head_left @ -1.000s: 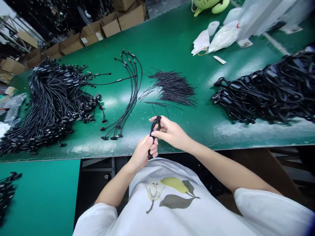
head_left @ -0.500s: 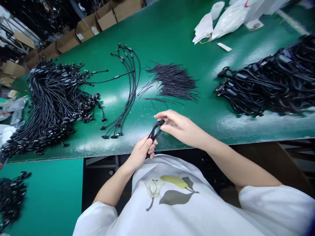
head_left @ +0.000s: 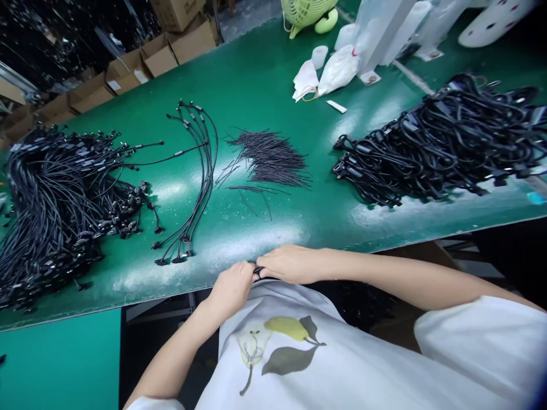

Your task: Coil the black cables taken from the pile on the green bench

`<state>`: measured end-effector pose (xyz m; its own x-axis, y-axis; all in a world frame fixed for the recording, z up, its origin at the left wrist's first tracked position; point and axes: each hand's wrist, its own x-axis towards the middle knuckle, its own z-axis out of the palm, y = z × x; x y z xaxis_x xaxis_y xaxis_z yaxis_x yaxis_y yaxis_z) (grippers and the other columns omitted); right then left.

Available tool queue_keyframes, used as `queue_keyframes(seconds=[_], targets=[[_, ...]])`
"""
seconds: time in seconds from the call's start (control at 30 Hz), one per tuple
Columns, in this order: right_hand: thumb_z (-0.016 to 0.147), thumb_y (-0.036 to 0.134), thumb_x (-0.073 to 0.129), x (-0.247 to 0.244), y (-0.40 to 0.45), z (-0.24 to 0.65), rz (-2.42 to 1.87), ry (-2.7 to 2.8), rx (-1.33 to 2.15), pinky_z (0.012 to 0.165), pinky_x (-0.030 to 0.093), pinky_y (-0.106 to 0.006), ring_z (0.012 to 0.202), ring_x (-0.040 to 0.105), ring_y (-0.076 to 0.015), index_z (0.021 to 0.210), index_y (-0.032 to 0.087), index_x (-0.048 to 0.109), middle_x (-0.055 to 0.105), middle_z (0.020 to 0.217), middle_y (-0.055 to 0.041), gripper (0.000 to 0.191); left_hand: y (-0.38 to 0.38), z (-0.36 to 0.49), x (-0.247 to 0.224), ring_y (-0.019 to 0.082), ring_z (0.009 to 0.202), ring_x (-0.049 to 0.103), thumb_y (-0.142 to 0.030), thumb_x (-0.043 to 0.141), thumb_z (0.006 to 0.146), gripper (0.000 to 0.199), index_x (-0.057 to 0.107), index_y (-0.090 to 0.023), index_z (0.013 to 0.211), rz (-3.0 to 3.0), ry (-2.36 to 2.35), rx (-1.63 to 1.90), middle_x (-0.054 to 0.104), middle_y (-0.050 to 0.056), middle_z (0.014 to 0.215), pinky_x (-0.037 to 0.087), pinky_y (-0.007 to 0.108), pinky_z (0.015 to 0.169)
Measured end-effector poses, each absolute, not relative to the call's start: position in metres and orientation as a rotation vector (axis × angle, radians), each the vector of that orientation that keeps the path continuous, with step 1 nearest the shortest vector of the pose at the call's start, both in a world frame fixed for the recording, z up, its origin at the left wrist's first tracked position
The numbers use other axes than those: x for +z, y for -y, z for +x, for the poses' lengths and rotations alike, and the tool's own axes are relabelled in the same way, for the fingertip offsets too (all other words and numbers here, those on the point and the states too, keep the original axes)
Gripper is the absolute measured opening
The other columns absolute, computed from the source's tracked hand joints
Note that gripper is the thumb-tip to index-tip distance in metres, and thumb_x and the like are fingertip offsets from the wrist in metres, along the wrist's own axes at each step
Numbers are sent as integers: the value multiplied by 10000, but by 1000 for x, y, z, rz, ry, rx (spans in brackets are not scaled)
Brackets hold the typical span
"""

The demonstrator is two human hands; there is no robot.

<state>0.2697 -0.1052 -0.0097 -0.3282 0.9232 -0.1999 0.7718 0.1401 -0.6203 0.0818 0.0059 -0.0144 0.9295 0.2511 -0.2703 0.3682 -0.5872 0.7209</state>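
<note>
A folded black cable (head_left: 258, 271) is gripped between my two hands at the table's front edge, close against the shirt. Most of it is hidden by fingers. My left hand (head_left: 234, 286) is closed on it from the left. My right hand (head_left: 287, 263) is closed on its other side, fingertips meeting the left hand. Beyond them lies a loose pile of thin black twist ties (head_left: 273, 156), with a few strays nearer me. Left of the ties, several black cables (head_left: 207, 171) with connectors at both ends lie side by side.
A big heap of unfolded cables (head_left: 64, 193) covers the table's left. Many folded, bundled cables (head_left: 427, 142) lie to the right. At the back are white paper rolls and a plastic bag (head_left: 339, 69), a green basket (head_left: 305, 11) and cardboard boxes (head_left: 126, 71) along the far edge.
Both hands have come down and together, toward the body, with the cable. The right hand's fingers, loosely parted before, have closed on it. The view has shifted to the right.
</note>
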Motion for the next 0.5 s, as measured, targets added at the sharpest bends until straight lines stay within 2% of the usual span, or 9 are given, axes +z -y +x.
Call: queue_keyframes(seconds=[0.13,0.27,0.37,0.43,0.5], targets=[[938,147,422,-12,103,259,-1783,2338,634,598,366,-270,778,632,-197,1017,134,631,689,880,-109,223,-13,88,-17,157,651,483,-408,380,977,315,562,-193,836,1938,-482,-183,536,6,711,361,274,657],[959,301,465,-1,96,266,-1836,2243,752,583,355,-271,726,630,-197,975,138,661,694,824,-103,256,-9,92,-33,113,555,420,-543,462,915,417,571,-164,779,1573,-571,-193,459,-32,619,334,241,562],[953,400,492,6,92,298,-1714,1996,948,658,400,-259,793,635,-173,952,182,683,711,895,-62,290,-1,89,-43,83,481,341,-604,514,865,474,590,-147,767,1426,-694,-153,412,-55,551,269,227,496],[966,381,466,4,91,329,-1849,1723,790,723,408,-256,880,624,-169,978,195,676,703,973,-54,281,1,90,-43,69,467,314,-622,577,815,489,595,-137,762,1284,-768,-76,389,-63,534,256,213,475],[958,357,474,-4,92,359,-2220,1389,462,707,390,-277,920,601,-201,1030,176,656,676,1046,-91,266,-1,93,-37,54,471,284,-612,663,751,488,576,-133,728,1122,-834,53,363,-71,536,248,194,456]])
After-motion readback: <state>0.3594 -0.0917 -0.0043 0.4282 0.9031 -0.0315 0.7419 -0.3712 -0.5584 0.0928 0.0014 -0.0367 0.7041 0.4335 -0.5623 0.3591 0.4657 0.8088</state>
